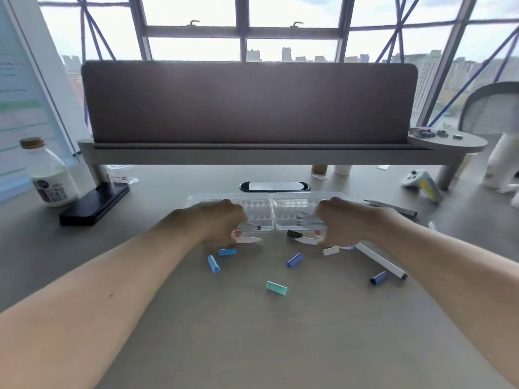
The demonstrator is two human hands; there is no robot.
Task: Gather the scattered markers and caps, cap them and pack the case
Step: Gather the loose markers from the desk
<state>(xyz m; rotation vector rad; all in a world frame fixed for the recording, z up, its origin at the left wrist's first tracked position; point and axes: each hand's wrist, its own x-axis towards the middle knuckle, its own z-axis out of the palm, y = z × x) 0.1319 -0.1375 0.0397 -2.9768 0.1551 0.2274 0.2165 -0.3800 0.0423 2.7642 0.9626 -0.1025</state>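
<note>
A clear plastic marker case (261,204) lies open in two halves on the desk. My left hand (222,223) is closed around white markers at the case's near left edge; one marker tip (248,240) sticks out to the right. My right hand (341,223) grips several white markers at the near right edge, tips pointing left. Loose caps lie in front: two light blue (227,251) (213,263), a dark blue (295,260), a teal (276,288), a cream (330,250), a brown (294,233) and another dark blue (378,277). A white marker (380,259) lies at the right.
A grey pen (391,207) rests right of the case. A milk bottle (49,172) and a black phone-like slab (94,203) stand at the left. A game controller (415,179) is at the far right. A raised shelf with a dark divider panel (247,102) spans the back.
</note>
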